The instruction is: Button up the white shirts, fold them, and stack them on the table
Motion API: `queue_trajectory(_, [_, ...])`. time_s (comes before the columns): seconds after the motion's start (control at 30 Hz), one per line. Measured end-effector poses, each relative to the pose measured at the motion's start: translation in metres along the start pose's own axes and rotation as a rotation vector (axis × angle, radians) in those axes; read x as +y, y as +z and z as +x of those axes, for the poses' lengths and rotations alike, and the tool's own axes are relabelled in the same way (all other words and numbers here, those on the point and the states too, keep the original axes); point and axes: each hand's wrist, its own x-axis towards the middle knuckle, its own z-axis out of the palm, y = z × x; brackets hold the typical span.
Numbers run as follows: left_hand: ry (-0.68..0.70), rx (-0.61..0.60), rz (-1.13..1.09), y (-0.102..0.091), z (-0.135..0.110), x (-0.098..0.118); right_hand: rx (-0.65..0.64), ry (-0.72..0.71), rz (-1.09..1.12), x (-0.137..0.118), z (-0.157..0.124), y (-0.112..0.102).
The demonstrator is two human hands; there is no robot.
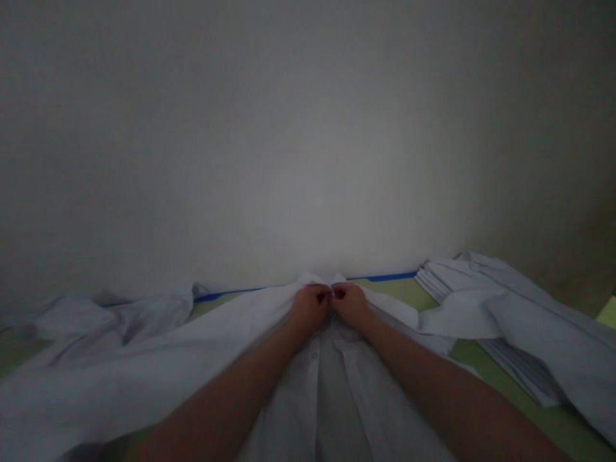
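Observation:
A white button-up shirt (332,391) lies spread front-up on a green table (481,356) in front of me. Both hands meet at its collar end, near the far edge. My left hand (310,309) is closed in a pinch on the shirt's left front edge by the collar. My right hand (350,305) is closed on the opposite edge, fingertips almost touching the left hand's. A button shows on the placket below my left wrist. My forearms cover part of the shirt's front.
A stack of folded white garments (486,289) sits at the right, with a loose white garment draped over it. More crumpled white cloth (96,321) lies at the left. A blue tape line (380,277) runs along the table's far edge against a plain wall.

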Motion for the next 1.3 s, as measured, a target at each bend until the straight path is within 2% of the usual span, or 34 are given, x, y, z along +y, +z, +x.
queue_trajectory(0.37, [0.111, 0.000, 0.091, -0.006, 0.000, 0.002, -0.240, 0.131, 0.315, 0.001, 0.006, -0.010])
queue_trajectory(0.5, [0.126, 0.001, 0.072, -0.009, 0.001, 0.000, -0.269, 0.145, 0.381, 0.001, 0.008, -0.006])
queue_trajectory(0.63, [0.134, -0.008, 0.021, -0.009, 0.002, -0.001, -0.210, 0.147, 0.321, 0.002, 0.009, -0.003])
queue_trajectory(0.8, [-0.098, -0.014, -0.267, -0.002, 0.007, -0.006, -0.101, 0.141, 0.189, 0.001, 0.005, -0.003])
queue_trajectory(0.87, [-0.146, -0.014, -0.295, 0.002, 0.009, -0.008, -0.050, 0.130, 0.116, -0.001, 0.003, -0.003])
queue_trajectory(1.03, [-0.213, 0.042, -0.311, 0.008, 0.014, -0.014, 0.029, 0.006, -0.119, -0.009, 0.000, -0.001])
queue_trajectory(1.3, [-0.235, 0.130, -0.427, 0.013, 0.022, -0.024, 0.064, -0.067, -0.143, -0.009, 0.004, 0.000])
